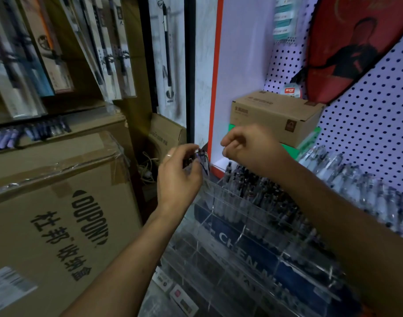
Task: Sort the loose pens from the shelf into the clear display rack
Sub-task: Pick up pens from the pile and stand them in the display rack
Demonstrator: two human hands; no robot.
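Note:
My left hand [177, 172] grips a small bunch of pens [201, 160] above the left upper corner of the clear display rack [253, 243]. Their dark tips stick up past my fingers. My right hand [248, 145] hovers just to the right of the bunch, fingers curled and thumb near the forefinger, with nothing visible in it. The rack has tiered clear compartments, and its upper rows hold several dark-capped pens [255, 184]. More loose pens in clear sleeves [356, 175] lie along the shelf at the right.
A large taped cardboard box [58, 213] stands close on the left. A smaller brown box [276, 115] sits on green packs behind the rack. Pegboard [367, 124] backs the shelf. Packaged brushes hang above left. Cables lie in the gap beside the box.

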